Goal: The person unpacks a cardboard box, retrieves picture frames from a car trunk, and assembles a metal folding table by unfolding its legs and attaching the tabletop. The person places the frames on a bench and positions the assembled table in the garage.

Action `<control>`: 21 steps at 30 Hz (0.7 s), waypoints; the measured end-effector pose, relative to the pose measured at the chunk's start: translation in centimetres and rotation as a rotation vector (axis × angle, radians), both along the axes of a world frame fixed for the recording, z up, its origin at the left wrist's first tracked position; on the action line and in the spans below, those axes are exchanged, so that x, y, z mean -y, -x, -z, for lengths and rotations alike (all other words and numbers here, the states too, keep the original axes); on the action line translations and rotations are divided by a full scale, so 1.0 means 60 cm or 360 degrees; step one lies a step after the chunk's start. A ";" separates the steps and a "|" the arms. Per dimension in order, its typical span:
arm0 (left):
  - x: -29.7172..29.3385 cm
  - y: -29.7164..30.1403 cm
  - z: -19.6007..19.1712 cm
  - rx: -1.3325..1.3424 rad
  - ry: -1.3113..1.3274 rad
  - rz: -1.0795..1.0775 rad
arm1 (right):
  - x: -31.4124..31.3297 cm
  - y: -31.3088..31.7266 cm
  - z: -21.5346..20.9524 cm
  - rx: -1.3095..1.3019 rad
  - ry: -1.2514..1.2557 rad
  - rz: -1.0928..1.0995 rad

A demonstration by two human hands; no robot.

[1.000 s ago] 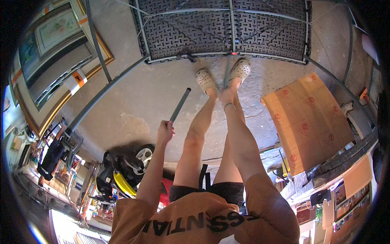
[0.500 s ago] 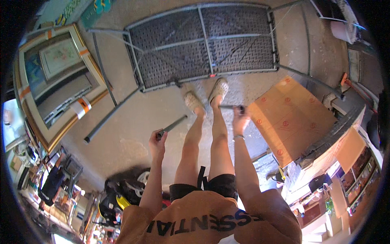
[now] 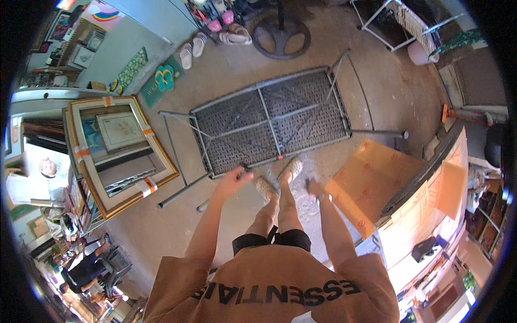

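An upturned table [image 3: 301, 129] lies on the floor ahead of me, its dark woven-look underside crossed by grey metal bars and its tube legs sticking out. My left hand [image 3: 233, 181] is at its near left edge, fingers apart, close to a dark fitting on the frame. Partly hidden behind my left forearm, a short grey tube [image 3: 202, 205] shows by the floor. My right hand [image 3: 318, 189], blurred, hangs beside the cardboard with its fingers closed on a dark tube [image 3: 309, 183], of which only a small part shows.
Flattened cardboard [image 3: 371, 177] leans at the right against a box. Gold picture frames [image 3: 167, 167] stand at the left. Beyond the table are sandals [image 3: 186, 55], a round dark base [image 3: 281, 36] and a white rack [image 3: 377, 16]. A person [image 3: 83, 274] is at the lower left.
My view has tilted up and turned, with the table now lower. My left hand has let go of its tube and moved to the table's near edge. The right hand's tube shows less.
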State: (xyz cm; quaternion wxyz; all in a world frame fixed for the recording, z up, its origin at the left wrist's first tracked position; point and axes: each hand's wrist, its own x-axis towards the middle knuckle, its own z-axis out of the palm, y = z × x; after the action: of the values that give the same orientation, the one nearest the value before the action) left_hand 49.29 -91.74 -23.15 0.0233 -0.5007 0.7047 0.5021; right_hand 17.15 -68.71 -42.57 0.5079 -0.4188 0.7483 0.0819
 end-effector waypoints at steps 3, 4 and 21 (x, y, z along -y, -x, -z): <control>-0.067 -0.051 0.025 0.0311 -0.0075 0.0086 | -0.147 -0.021 -0.040 -0.0009 -0.0254 0.0295; -0.091 -0.080 0.030 0.0420 -0.0342 0.0015 | -0.185 -0.020 -0.071 0.0021 -0.0267 0.0319; -0.215 -0.171 0.033 0.0269 -0.1351 -0.1481 | 0.021 0.127 -0.314 0.0068 -0.0046 0.0544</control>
State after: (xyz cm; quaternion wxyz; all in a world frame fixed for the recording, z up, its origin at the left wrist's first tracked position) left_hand 59.56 -78.85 -25.12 0.0547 -0.7398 0.1487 0.6539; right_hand 9.51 -69.98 -23.75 0.5361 -0.2798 0.7964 -0.0037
